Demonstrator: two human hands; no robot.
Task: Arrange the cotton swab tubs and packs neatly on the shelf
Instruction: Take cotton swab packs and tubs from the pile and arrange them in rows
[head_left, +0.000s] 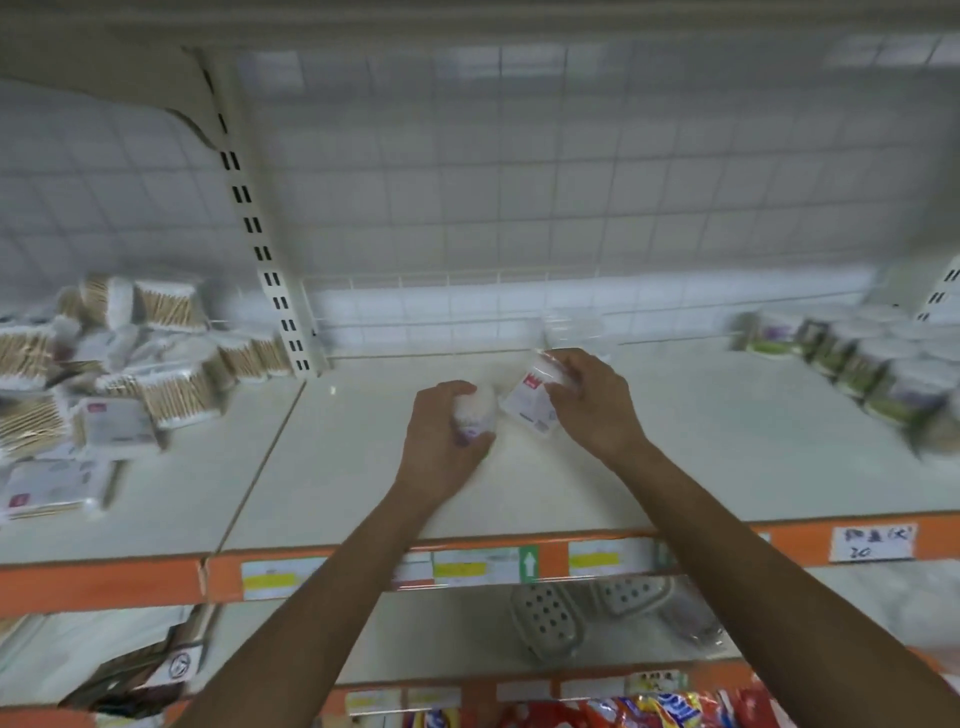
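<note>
Two bare forearms (311, 613) nearest, stretched out over the middle of the shelf (727, 441). Small white tub (475, 410) of swabs wrapped in the curled left hand (441, 431). Clear swab pack (530, 410) with a red mark, tilted, pinched in the right hand (587, 400), just beside the tub. Off to the left, a messy pile of swab packs (104, 395). Off to the right, blurry tubs (872, 364) with green and purple labels. Along the near shelf edge, an orange strip (104, 579) with price tags. Down low, grey dishes (545, 618) with holes and bright snack bags (649, 712)
</note>
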